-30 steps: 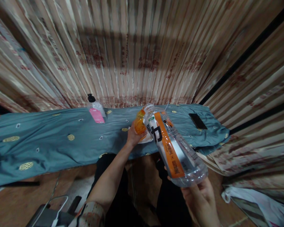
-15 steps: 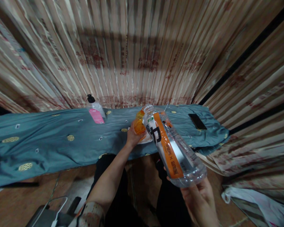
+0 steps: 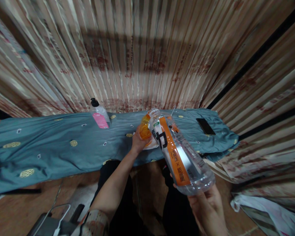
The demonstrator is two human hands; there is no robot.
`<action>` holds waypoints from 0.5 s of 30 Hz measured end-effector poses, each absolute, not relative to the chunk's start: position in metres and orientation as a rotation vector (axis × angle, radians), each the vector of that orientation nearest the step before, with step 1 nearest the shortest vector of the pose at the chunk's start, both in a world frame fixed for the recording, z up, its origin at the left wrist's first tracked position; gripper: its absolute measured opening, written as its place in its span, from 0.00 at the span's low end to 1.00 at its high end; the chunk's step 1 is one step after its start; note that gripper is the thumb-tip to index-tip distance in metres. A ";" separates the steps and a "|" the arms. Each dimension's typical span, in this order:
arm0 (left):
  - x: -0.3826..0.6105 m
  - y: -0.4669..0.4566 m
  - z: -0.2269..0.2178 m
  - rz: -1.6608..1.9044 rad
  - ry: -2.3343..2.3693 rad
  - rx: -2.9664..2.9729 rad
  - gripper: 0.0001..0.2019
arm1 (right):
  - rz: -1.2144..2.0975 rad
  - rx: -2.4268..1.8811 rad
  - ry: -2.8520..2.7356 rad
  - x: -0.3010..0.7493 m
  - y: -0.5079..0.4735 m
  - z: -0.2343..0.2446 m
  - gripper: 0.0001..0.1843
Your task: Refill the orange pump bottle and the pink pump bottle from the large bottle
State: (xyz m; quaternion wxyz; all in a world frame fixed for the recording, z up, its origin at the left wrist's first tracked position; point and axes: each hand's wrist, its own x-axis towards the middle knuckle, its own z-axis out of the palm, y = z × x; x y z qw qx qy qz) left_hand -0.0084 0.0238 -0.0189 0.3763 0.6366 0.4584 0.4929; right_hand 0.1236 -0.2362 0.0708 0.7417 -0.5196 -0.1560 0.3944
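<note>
My right hand point(image 3: 207, 209) is closed around the base of a large clear plastic bottle point(image 3: 179, 154) with an orange and silver label. That bottle is tilted, its uncapped neck up and to the left, near an orange see-through container point(image 3: 145, 127). My left hand point(image 3: 139, 141) wraps round the orange container, which stands over the cloth. Whether the bottle mouth touches the container I cannot tell. Something white, perhaps paper point(image 3: 151, 144), lies beneath the container, partly hidden by the bottle.
A pump bottle point(image 3: 100, 116) with a pink label stands on the blue-green cloth point(image 3: 56, 137) at left. A black phone point(image 3: 206, 126) lies at right. Pleated curtains point(image 3: 147, 59) hang behind. A white plastic bag point(image 3: 265, 206) is at lower right, a grey device with a white cable point(image 3: 61, 218) at lower left.
</note>
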 end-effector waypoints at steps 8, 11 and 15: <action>-0.007 0.026 -0.025 1.288 1.188 1.624 0.36 | 0.863 -1.115 -0.353 0.124 -0.236 0.071 0.31; -0.007 0.026 -0.024 1.280 1.192 1.609 0.37 | 0.867 -1.116 -0.342 0.124 -0.235 0.070 0.31; -0.007 0.026 -0.025 1.310 1.168 1.610 0.36 | 0.863 -1.116 -0.333 0.124 -0.235 0.069 0.32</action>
